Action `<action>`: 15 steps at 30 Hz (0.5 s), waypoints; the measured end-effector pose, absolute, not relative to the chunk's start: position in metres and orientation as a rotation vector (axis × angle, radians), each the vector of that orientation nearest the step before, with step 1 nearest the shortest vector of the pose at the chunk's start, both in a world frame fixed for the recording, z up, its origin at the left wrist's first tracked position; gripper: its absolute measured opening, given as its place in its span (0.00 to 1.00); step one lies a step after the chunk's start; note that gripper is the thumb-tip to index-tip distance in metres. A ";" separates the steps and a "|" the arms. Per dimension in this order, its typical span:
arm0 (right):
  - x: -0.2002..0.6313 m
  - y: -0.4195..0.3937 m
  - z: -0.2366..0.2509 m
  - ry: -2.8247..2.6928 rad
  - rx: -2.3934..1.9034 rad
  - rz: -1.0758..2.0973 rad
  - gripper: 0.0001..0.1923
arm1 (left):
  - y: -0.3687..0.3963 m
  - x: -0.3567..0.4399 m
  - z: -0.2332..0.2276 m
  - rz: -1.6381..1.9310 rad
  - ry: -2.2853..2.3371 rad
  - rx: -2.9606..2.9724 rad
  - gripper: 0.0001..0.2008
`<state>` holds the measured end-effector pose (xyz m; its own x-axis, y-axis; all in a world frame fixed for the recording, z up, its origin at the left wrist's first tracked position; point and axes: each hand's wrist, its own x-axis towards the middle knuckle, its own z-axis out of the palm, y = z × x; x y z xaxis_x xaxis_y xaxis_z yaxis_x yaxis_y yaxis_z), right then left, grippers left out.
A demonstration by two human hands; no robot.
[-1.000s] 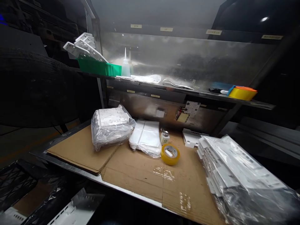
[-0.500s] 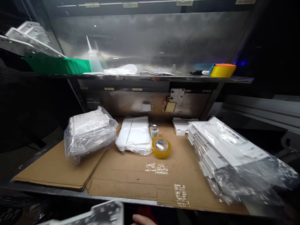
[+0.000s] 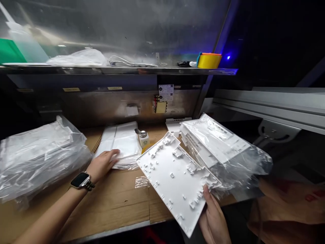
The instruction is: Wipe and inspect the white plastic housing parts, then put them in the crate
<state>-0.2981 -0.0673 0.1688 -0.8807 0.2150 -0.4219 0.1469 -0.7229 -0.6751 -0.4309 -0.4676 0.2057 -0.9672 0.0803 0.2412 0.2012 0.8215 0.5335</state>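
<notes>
Both hands are new in view | your right hand now pinches the white plastic panel over the counter | your left hand lies flat on the clear bags | bagging looks about to start

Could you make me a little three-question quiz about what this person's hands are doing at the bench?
1. True or false: the right hand holds the white plastic panel.
2. What does the left hand rest on? A) the yellow tub B) the stack of flat clear bags C) the small pump bottle
3. What is worn on the left wrist?

Key: 1 true. 2 B. 3 A smartwatch.
</notes>
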 end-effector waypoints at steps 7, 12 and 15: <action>-0.299 -0.058 0.167 -1.038 -0.797 2.731 0.46 | -0.480 -0.437 0.199 -0.773 -2.793 -0.073 0.16; -0.299 -0.060 0.166 -1.079 -0.824 2.745 0.47 | -0.492 -0.453 0.213 -1.061 -2.728 0.045 0.27; -0.299 -0.062 0.164 -1.109 -0.863 2.723 0.47 | -0.498 -0.462 0.223 -1.325 -2.720 0.077 0.31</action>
